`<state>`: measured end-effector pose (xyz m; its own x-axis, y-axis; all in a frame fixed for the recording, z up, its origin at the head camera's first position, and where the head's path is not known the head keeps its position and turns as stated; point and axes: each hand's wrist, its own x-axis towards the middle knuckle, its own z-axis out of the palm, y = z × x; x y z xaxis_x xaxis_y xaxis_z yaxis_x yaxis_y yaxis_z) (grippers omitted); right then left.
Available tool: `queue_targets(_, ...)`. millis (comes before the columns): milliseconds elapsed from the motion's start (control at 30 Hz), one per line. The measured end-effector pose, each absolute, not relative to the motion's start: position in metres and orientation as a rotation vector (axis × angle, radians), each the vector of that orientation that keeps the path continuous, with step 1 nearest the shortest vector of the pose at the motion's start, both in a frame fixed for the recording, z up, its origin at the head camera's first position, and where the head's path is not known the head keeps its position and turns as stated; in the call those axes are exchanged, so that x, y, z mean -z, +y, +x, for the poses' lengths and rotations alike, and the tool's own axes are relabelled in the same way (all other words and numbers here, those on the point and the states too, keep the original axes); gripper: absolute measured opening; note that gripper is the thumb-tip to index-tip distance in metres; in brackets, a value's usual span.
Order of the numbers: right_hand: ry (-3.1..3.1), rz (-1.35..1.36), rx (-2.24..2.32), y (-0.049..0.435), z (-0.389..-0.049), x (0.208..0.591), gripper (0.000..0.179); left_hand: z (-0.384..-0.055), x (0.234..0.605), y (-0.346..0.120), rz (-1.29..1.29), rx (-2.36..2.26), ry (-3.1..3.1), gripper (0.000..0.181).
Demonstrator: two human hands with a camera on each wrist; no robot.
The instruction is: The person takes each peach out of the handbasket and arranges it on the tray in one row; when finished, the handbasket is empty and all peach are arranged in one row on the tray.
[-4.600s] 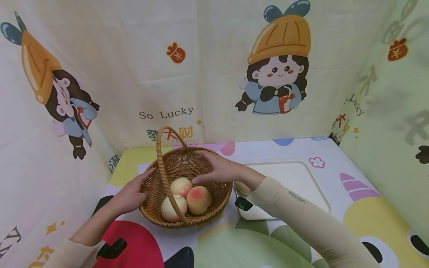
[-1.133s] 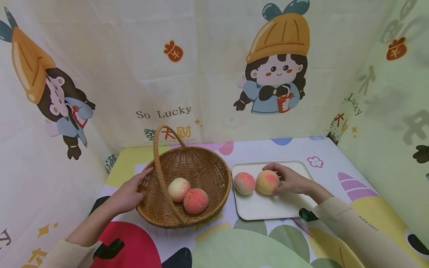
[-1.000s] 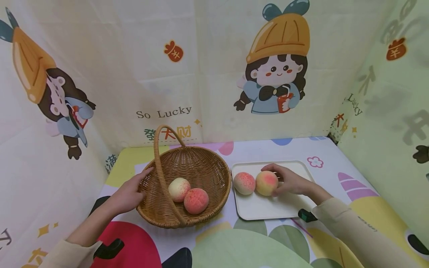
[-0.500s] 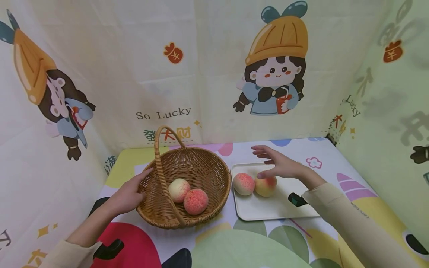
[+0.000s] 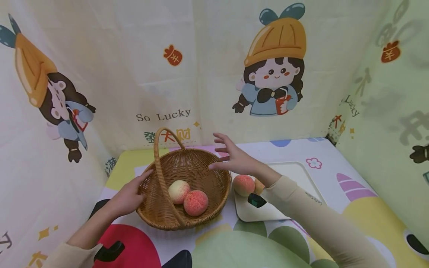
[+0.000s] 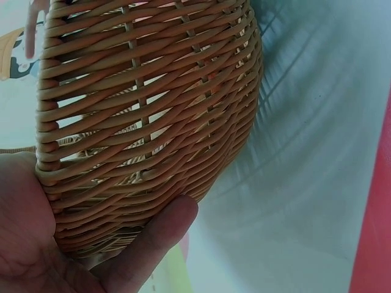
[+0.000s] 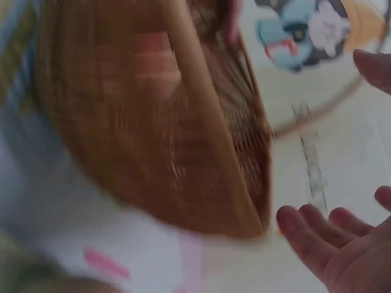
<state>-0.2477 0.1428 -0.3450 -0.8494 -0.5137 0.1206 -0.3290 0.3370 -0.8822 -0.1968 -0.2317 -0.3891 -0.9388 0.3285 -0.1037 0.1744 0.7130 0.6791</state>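
Observation:
A wicker basket (image 5: 214, 203) with a tall handle holds a pale peach (image 5: 179, 191) and a red peach (image 5: 196, 203), side by side. My left hand (image 5: 129, 195) grips its left rim; in the left wrist view the thumb (image 6: 162, 235) presses the outer weave. Over the basket's right rim hovers my right hand (image 5: 234, 156), fingers spread and holding nothing. On the white tray (image 5: 258, 214) lie a pink peach (image 5: 243, 185) and a yellowish peach (image 5: 259, 187), the latter mostly hidden behind my right wrist. The right wrist view is blurred.
The tray stands close against the basket's right side. A patterned cloth (image 5: 254, 249) covers the table, and printed curtains (image 5: 214, 74) enclose its back and sides. A black wrist mount (image 5: 257, 200) hangs under my right sleeve.
My right hand set the yellowish peach on the tray beside the pink one, let go, lifted and moved left to the basket. The left hand stayed on the rim.

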Motion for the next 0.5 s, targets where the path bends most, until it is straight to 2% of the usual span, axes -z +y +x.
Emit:
queue_targets(233, 2.48, -0.949, 1.24, 0.096, -0.228, 0.362, 0.107, -0.196, 0.39, -0.233, 0.43, -1.052, 2.702, 0.077)
queue_targets(367, 2.572, -0.964, 0.984, 0.08, -0.216, 0.369, 0.111, -0.198, 0.39, -0.233, 0.457, -1.045, 2.711, 0.078)
queue_targets(500, 2.669, -0.954, 0.711, 0.071, -0.208, 0.374, 0.105, -0.198, 0.391, -0.233, 0.451, -1.056, 2.702, 0.078)
